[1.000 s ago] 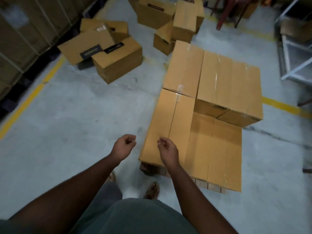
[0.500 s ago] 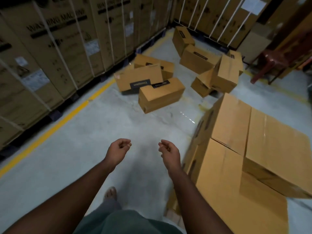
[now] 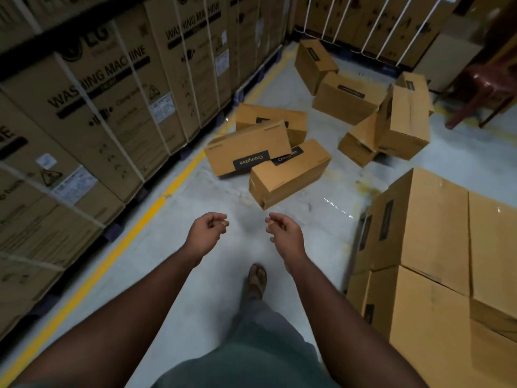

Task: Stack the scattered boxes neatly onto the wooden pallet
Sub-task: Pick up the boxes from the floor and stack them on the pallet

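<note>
From the head view, both hands are held out over bare floor with nothing in them: the left hand (image 3: 207,233) and the right hand (image 3: 285,233) each hang with fingers loosely curled, palms turned toward one another. The nearest loose box (image 3: 289,173) lies on the concrete floor (image 3: 195,275) just ahead of the hands and a little to the right, so the right hand is slightly the nearer. Its long axis runs slantwise, the near end pointing at the hands and the far end rising to the right; a two-handed lift would likely take it by its two short ends. A second labelled box (image 3: 249,152) leans just behind it, touching, with more scattered boxes (image 3: 400,121) farther off. The stacked boxes (image 3: 436,247) stand at the right; the pallet beneath them cannot be seen. All are plain brown corrugated cartons, rectangular, matte, with dark printed bands. The grey floor looks smooth, scuffed, crossed by a yellow line (image 3: 134,228).
</note>
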A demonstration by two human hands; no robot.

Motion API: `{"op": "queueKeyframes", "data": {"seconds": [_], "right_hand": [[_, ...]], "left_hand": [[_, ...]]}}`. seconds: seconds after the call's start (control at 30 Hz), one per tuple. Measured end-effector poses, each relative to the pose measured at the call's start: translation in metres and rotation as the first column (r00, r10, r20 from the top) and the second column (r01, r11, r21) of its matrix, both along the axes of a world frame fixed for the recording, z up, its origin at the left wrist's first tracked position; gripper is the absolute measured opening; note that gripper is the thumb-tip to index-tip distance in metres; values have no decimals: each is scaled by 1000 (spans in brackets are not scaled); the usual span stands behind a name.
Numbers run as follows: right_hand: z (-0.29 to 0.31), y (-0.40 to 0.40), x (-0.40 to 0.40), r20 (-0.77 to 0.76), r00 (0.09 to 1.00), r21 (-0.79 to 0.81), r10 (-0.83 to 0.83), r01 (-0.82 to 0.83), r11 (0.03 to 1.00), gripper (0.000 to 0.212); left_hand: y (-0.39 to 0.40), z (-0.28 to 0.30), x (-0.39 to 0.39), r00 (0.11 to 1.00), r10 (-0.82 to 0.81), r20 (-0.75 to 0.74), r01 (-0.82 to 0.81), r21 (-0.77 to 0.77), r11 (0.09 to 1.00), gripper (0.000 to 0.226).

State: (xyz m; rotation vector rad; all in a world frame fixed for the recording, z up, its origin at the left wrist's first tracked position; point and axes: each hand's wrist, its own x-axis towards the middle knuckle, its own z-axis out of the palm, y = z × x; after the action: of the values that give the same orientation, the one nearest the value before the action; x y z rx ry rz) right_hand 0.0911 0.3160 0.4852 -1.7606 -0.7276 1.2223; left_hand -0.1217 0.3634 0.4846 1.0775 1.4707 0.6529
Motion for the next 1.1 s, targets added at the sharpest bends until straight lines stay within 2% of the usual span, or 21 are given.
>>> {"op": "queueKeyframes", "data": {"seconds": [0.1, 0.27, 0.37, 0.47, 0.63, 0.73, 0.83, 1.0, 1.1], "right_hand": [[-10, 75, 3, -52, 999, -22, -18, 16, 1000, 27], [-3, 205, 4, -99, 993, -19, 57, -59, 998, 27], [13, 273, 3, -115, 988, -7, 102, -103, 995, 15], [15, 332, 3, -175, 982, -9, 75, -77, 997, 5], [-25, 438, -22, -219, 975, -63, -49, 36, 997, 12], [-54, 510, -49, -231, 968, -123, -100, 73, 990, 17], [-85, 579, -76, -251, 943, -216, -219, 166, 962, 11], [-143, 659, -113, -254, 815, -440, -521, 382, 813, 29], [-180, 704, -128, -297, 728, -502, -618, 432, 749, 19]], "left_hand": [[72, -4, 3, 999, -7, -35, 7, 0, 1000, 20], [181, 2, 0, 995, 78, -62, -78, -5, 997, 21], [242, 13, -6, 994, 83, -64, -85, -18, 996, 22], [308, 12, -13, 992, 67, -104, -70, -30, 997, 22], [436, -28, -19, 968, -80, -238, 75, -31, 997, 22], [524, -58, -22, 948, -200, -248, 187, -74, 980, 21], [610, -91, -34, 916, -305, -261, 287, -107, 952, 20], [725, -150, -64, 811, -500, -302, 439, -250, 863, 23], [786, -203, -66, 752, -577, -320, 487, -320, 813, 25]]}}
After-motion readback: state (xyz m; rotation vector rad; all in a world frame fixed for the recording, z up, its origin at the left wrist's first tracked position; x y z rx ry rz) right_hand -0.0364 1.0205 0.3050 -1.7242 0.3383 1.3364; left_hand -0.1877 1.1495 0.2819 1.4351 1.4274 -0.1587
